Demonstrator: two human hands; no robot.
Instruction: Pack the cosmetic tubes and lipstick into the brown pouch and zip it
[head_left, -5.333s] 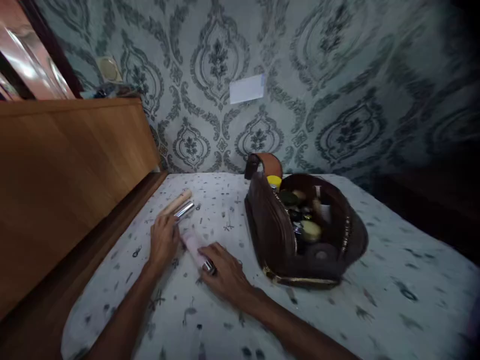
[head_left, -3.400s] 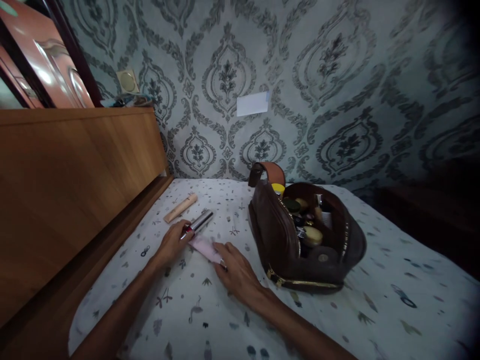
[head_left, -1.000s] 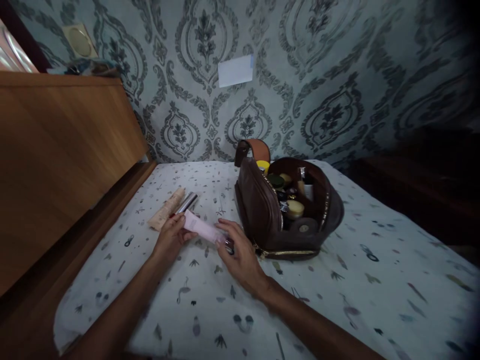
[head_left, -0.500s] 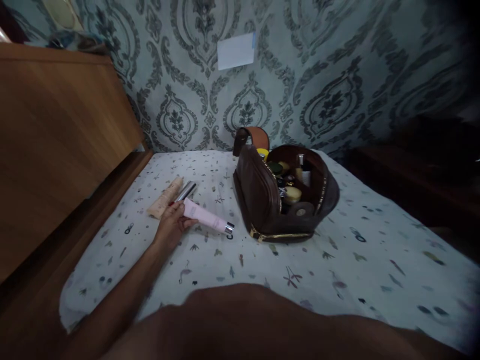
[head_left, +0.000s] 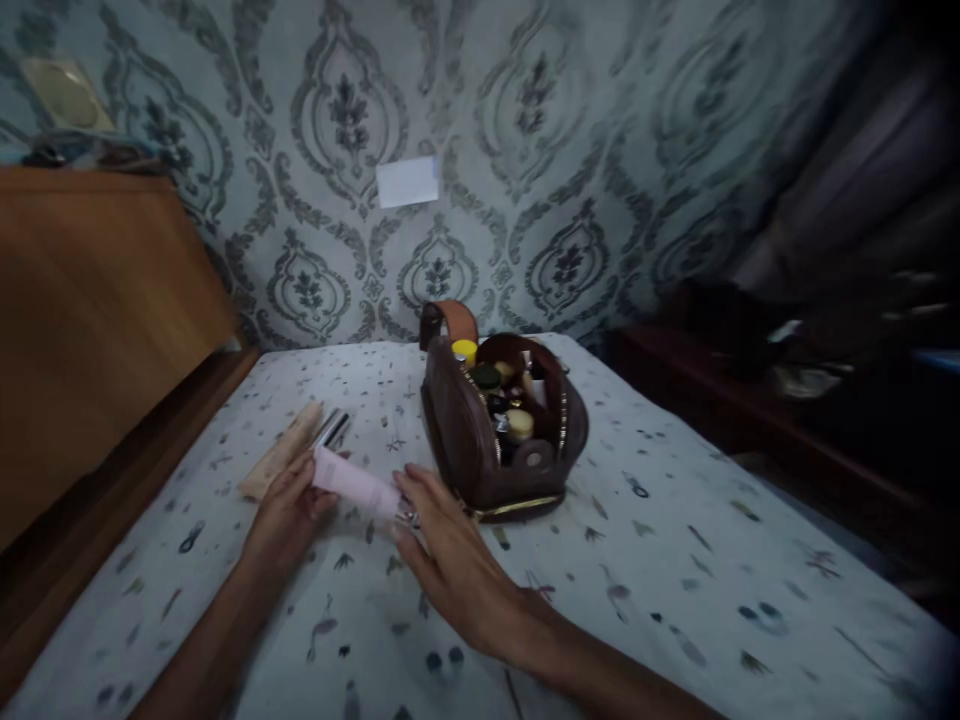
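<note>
My left hand [head_left: 289, 505] is closed around the sealed end of a pink squeeze tube [head_left: 356, 482]. The tube points right, its silver cap [head_left: 406, 516] toward my right hand [head_left: 457, 560]. That hand's thumb and fingers are spread on either side of the cap; whether they touch it, I cannot tell. Just beyond my left hand lie a peach-coloured tube [head_left: 281, 450] and a silver cylinder [head_left: 331, 428] on the patterned sheet. A brown makeup bag [head_left: 457, 430] stands unzipped to the right, with several jars and bottles inside, among them one with a yellow lid [head_left: 464, 350].
The printed sheet [head_left: 600, 620] covers the surface. A wooden cabinet [head_left: 97, 340] rises at the left. Behind the bag is a patterned wall [head_left: 330, 200] with a white card [head_left: 407, 182] on it. Dark furniture [head_left: 675, 370] stands at the right.
My right hand has come into view from the lower right and reached the tube's cap end. The left hand keeps its hold on the pink tube. The camera view has shifted.
</note>
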